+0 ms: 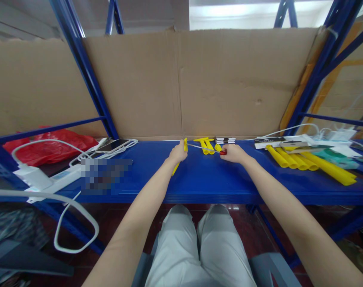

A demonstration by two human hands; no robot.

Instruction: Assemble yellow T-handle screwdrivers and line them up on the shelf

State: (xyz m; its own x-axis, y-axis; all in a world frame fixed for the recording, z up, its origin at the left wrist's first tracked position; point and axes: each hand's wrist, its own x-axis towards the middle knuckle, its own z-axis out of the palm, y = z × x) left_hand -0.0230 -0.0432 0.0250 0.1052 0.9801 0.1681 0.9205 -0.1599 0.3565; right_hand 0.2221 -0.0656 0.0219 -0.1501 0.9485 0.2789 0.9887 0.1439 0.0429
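Note:
My left hand (178,152) is closed around a yellow plastic piece (175,169), which shows above and below the fingers over the blue table. My right hand (233,153) grips the red end of a thin-shafted tool (204,148), which looks like a screwdriver. Its pale shaft reaches left to the yellow piece; whether the tip touches it I cannot tell. Between the hands, farther back, lie yellow T-shaped pieces (204,146) and a small stack of black-and-white items (225,140). Another yellow bit (218,147) lies beside the right hand.
Yellow tubes (289,158) and papers lie at the right of the blue table (211,179). On the left are a power strip (64,178), cables, a phone (113,146) and a red plastic bag (54,144). A cardboard wall (229,83) closes the back between blue posts.

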